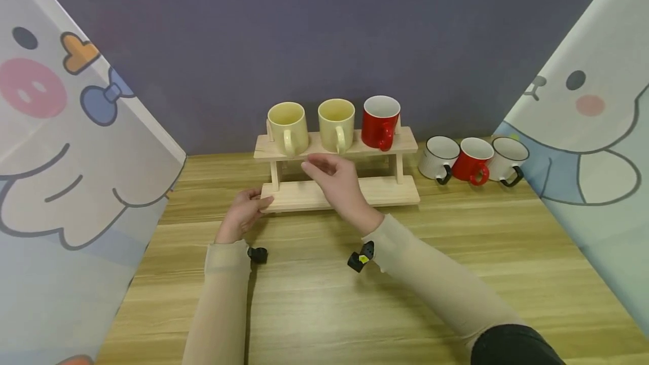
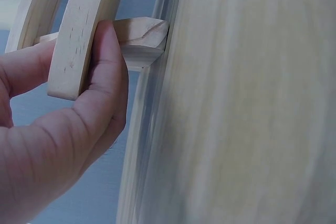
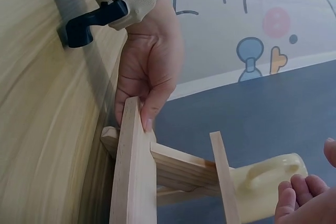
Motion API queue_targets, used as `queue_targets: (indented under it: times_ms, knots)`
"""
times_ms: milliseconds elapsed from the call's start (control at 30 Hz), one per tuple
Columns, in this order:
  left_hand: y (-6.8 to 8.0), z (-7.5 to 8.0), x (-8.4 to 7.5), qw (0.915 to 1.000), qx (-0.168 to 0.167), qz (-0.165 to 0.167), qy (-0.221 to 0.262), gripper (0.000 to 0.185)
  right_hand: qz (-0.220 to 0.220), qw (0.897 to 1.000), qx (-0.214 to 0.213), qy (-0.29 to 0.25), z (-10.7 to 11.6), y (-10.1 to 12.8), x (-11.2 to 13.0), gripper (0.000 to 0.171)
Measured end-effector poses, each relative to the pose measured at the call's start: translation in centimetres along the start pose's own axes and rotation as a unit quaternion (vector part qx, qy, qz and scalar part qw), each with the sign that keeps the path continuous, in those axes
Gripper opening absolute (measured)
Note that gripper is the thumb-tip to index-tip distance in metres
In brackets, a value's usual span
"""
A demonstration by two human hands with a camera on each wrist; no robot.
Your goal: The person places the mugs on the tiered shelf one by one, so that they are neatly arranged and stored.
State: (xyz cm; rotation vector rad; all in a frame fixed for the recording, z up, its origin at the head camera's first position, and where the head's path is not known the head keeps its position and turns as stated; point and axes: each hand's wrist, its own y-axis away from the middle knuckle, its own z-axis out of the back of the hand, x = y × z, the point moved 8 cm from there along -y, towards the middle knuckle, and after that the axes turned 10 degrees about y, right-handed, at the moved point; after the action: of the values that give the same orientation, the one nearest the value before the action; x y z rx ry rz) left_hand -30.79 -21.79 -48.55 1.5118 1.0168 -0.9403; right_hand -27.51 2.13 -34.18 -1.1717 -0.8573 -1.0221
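Rack (image 1: 390, 190) of pale wood stands on our table (image 1: 456, 252), against the back wall. Its upper shelf carries two yellow mugs (image 1: 288, 127) and one red mug (image 1: 380, 121). Our left hand (image 1: 245, 212) pinches the lower shelf's left end. Our right hand (image 1: 334, 179) hovers before the upper shelf, fingers loosely apart, holding nothing.

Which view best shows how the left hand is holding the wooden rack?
The right wrist view: the left hand pinches the wooden rack at its lower board's end. The head view shows it small; the left wrist view shows only a blurred thumb against the wood.
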Motion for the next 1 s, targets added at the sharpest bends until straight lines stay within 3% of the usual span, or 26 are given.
queue_targets:
  times_ms: [433, 767, 1000]
  knots:
    - [-0.1, 0.0, 0.0, 1.0, -0.003, 0.008, -0.002, 0.071, 0.029, 0.999, -0.035, -0.004, 5.7, 2.2, 0.0, 0.025]
    - [0.2, 0.2, 0.0, 0.9997, -0.003, 0.015, -0.02, 0.077, 0.076, 0.992, -0.093, 0.036, 11.4, 3.3, -0.4, 0.022]
    - [0.3, 0.4, 0.1, 0.9992, -0.008, 0.021, -0.032, 0.078, 0.082, 0.981, -0.147, 0.095, 15.0, 4.5, 1.6, 0.022]
